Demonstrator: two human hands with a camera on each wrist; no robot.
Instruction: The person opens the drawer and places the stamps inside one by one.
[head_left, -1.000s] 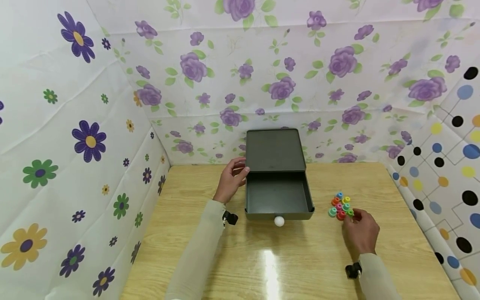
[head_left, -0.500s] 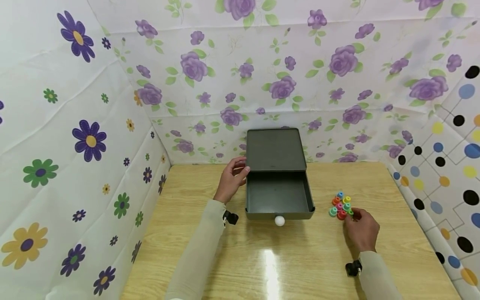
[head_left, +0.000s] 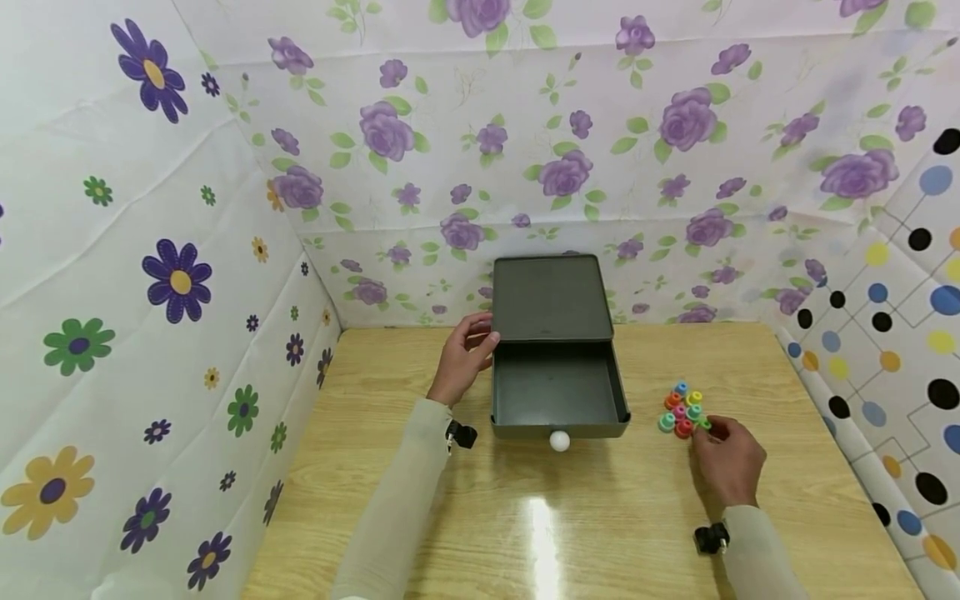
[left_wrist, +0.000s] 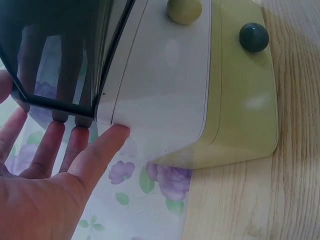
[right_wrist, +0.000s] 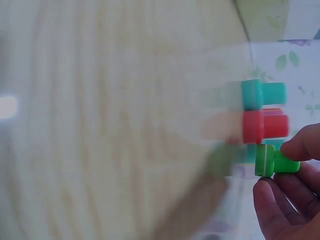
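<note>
A small drawer cabinet (head_left: 551,298) with a dark grey top stands at the back of the table. Its top drawer (head_left: 557,396) is pulled out, showing a bare floor and a white knob (head_left: 559,441). My left hand (head_left: 463,358) rests on the cabinet's left side; in the left wrist view its fingers are spread along the dark top tier and the white tier (left_wrist: 160,70). With thumb and fingers my right hand (head_left: 729,457) pinches a green toy stamp (right_wrist: 276,160), which appears slightly raised beside a red stamp (right_wrist: 265,126) and a teal stamp (right_wrist: 263,94).
Several more colored stamps, among them a blue stamp (head_left: 680,388) and a yellow stamp (head_left: 695,398), stand clustered right of the cabinet. A yellow-green tier (left_wrist: 245,100) lies below the white one. Flowered and dotted sheets wall in the wooden table (head_left: 450,533).
The right hand, pinching the green stamp, has shifted slightly to the right from the cluster. My left hand and the open drawer stay where they were.
</note>
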